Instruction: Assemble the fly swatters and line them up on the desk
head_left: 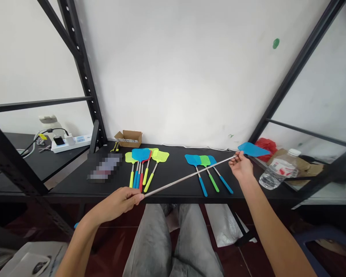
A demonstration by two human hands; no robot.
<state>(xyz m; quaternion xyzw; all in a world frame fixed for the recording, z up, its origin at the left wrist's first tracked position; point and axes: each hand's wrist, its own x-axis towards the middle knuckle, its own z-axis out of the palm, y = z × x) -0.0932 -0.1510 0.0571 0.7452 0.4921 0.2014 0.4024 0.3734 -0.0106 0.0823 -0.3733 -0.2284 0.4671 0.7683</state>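
I hold a blue fly swatter [252, 149] with its metal rod [190, 175] pulled out long, slanting above the black table [175, 169]. My left hand [119, 203] is closed round the handle end near the table's front edge. My right hand [241, 166] pinches the rod just below the blue head at the right. Under the rod lie two groups of swatters: several yellow, blue and red ones [144, 165] at the left, and three blue and green ones [207, 169] at the middle.
A small open cardboard box [129, 137] stands at the back by the wall. A plastic water bottle [278, 169], a red bag [265, 145] and cardboard lie right. Black rack posts [83, 73] frame the table. A power strip [70, 142] sits far left.
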